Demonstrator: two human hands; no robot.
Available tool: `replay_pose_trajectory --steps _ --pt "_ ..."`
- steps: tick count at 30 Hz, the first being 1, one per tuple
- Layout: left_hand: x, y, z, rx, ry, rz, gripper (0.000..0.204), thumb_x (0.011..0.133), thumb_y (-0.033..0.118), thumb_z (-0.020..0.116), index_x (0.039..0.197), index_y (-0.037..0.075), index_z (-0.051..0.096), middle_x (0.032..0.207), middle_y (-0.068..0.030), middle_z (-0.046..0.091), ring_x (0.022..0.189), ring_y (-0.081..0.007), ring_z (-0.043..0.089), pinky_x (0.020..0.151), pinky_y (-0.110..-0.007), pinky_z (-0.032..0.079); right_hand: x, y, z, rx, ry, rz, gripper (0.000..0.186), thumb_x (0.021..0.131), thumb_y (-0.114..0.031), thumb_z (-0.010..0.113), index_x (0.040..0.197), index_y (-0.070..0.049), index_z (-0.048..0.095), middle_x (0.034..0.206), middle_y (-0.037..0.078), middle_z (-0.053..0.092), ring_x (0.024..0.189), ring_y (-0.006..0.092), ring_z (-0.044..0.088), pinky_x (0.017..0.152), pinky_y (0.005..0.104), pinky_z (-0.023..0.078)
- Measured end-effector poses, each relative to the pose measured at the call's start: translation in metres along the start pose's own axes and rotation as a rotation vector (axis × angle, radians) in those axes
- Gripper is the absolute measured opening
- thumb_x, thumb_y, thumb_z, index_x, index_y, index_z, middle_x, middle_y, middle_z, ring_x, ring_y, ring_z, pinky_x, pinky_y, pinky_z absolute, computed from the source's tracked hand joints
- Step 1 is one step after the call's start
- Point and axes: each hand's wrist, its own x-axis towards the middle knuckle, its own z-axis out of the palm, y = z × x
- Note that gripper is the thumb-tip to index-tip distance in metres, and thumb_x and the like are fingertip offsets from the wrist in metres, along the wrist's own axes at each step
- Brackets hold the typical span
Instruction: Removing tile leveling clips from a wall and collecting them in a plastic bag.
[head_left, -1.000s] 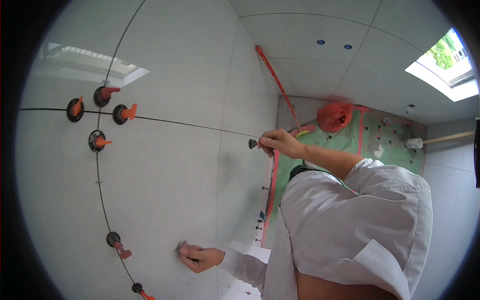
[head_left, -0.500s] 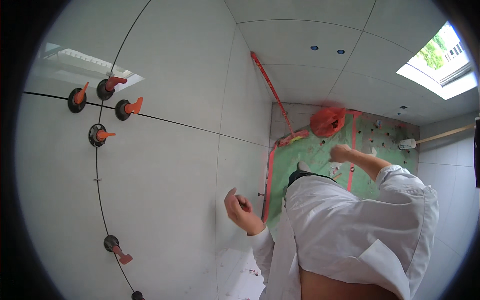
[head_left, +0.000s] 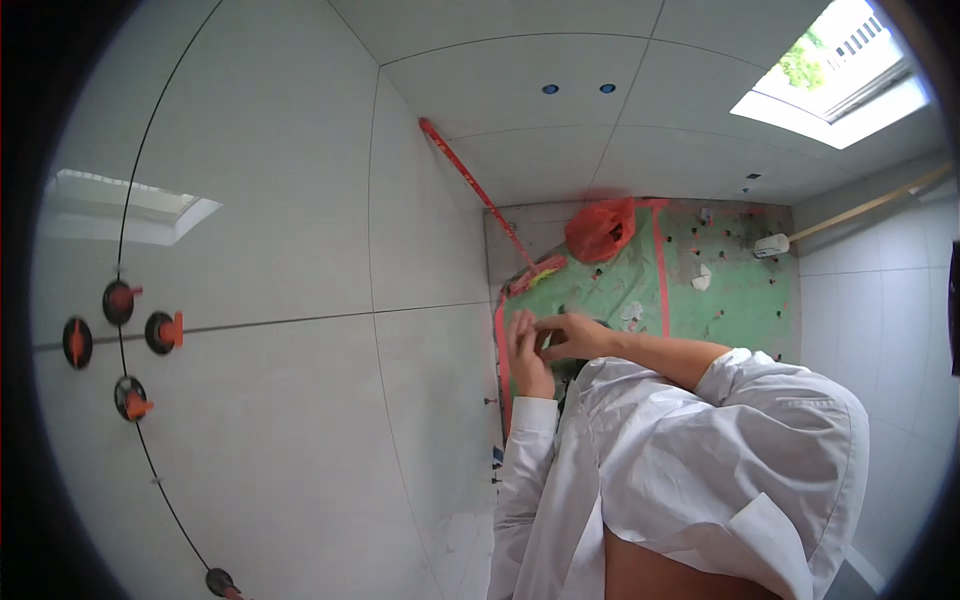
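My left hand (head_left: 531, 360) is raised in front of me, palm turned to the right, its fingers curled together into a cup. My right hand (head_left: 582, 337) comes from the right, and its bent, closed fingertips meet the left palm. What lies between the hands is hidden and smeared by motion. On the large grey tiled wall (head_left: 270, 420) to the left, several tile levelling clamps with black discs and orange-red handles sit along the joints: an upper clamp (head_left: 118, 302), a right clamp (head_left: 164, 332) and a lower clamp (head_left: 131, 398) cluster around a crossing.
A red broom (head_left: 470, 180) leans in the far corner beside a red plastic bag (head_left: 600, 230). Green floor covering (head_left: 690, 310) with pink tape carries scattered small bits. A wooden-handled tool with a white head (head_left: 772, 246) leans at the right wall. A window (head_left: 830, 75) is at upper right.
My right hand has moved left to meet my left hand, which has risen and shifted right. The view has turned, so the clamps now appear lower and farther left.
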Motion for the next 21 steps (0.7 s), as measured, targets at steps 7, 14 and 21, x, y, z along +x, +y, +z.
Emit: replay_pose_trajectory --steps 7,14,21 --pt "0.011 0.02 0.033 0.046 0.264 0.132 0.061 0.118 0.044 0.056 0.16 0.001 0.048 0.147 -0.0146 0.065 0.139 -0.0246 0.061 0.116 -0.037 0.048 0.068 -0.004 -0.016 -0.137 0.046 -0.185 0.033 0.092 -0.011 0.081 0.121 -0.001 0.069 0.097 0.014 0.079 0.088 0.026 0.077 0.082 0.0396 0.061" --pt "-0.032 0.038 0.0 0.109 0.47 0.209 0.056 0.117 0.041 0.054 0.153 -0.003 0.053 0.147 -0.0198 0.065 0.134 -0.0318 0.067 0.114 -0.044 0.054 0.173 -0.125 0.021 0.047 -0.105 -0.56 0.036 0.099 -0.008 0.077 0.132 -0.002 0.064 0.1 0.009 0.073 0.09 0.0191 0.072 0.086 0.0343 0.059" --pt "-0.084 -0.027 -0.015 0.045 0.728 0.197 0.041 0.112 0.032 0.065 0.136 -0.001 0.068 0.122 -0.0149 0.078 0.108 -0.0238 0.077 0.095 -0.035 0.063 0.214 -0.156 0.05 0.259 -0.213 -0.582 0.037 0.104 0.0 0.073 0.138 -0.004 0.059 0.107 0.006 0.067 0.096 0.0139 0.067 0.089 0.0333 0.058"
